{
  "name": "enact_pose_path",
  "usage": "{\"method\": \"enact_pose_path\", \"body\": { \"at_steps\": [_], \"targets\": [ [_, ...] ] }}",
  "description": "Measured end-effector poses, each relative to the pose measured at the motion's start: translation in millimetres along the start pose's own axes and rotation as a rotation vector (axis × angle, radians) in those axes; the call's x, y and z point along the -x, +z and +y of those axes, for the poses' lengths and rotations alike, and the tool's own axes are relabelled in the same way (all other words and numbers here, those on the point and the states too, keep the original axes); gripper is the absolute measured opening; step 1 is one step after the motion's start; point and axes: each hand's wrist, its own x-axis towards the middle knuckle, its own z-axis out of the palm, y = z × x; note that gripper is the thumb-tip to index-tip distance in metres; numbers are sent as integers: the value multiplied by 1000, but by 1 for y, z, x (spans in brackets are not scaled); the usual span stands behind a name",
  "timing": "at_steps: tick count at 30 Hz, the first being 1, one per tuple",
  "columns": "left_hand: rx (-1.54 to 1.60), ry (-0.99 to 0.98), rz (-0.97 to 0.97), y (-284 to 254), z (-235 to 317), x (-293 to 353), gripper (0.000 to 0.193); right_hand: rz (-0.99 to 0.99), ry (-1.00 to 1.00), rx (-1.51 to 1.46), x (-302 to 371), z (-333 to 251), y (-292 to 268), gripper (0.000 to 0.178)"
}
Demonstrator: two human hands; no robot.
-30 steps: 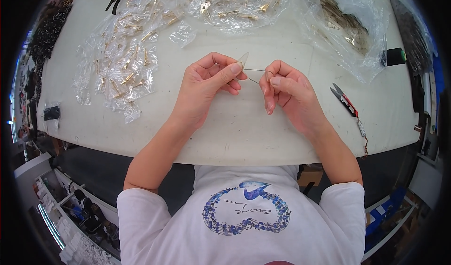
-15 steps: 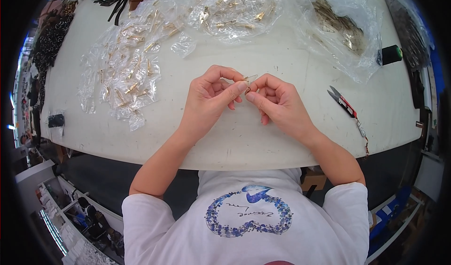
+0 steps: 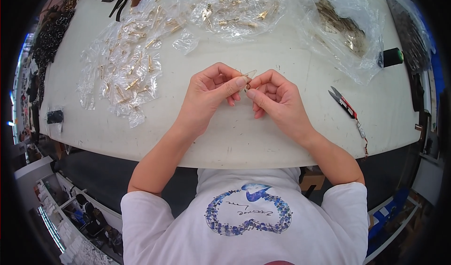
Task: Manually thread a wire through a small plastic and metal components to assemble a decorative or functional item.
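Here, can see a thin, clear, tapered piece [image 3: 252, 73] over the middle of the desk [image 3: 216, 145], flat, off-white and scuffed. Have it pinched in the left hand [image 3: 209, 90] between thumb and forefinger, with the other fingers curled. Have the right hand [image 3: 278, 95] just beside, fingers bent, thumb and forefinger almost meeting at a fine dark cord [image 3: 248, 83]; cannot tell whether gripped or only touched. Can make out slim gold bits [image 3: 133, 84] in crinkled, glossy plastic [image 3: 136, 118] to the left, a looser clear bag [image 3: 347, 66] of darker strips [image 3: 340, 25] far right, pointed red-and-black snips [image 3: 346, 106] and a black spool [image 3: 391, 57] with a green end.
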Motion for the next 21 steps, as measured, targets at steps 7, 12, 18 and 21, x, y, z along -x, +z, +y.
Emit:
{"method": "enact_pose_path", "body": {
  "at_steps": [7,12,18,21],
  "targets": [
    [12,-39,-3,5,-1,1,11,1,-14,41,-1,-1,-3,11],
    [-34,-8,39,4,1,0,12,-16,-22,-26,-4,-3,-9,12],
    [-37,5,79,5,0,-1,11,11,112,-387,-8,-14,-26,16],
    [-104,21,42,6,-1,1,11,182,69,-285,-8,-17,-27,20]
  ]
}}
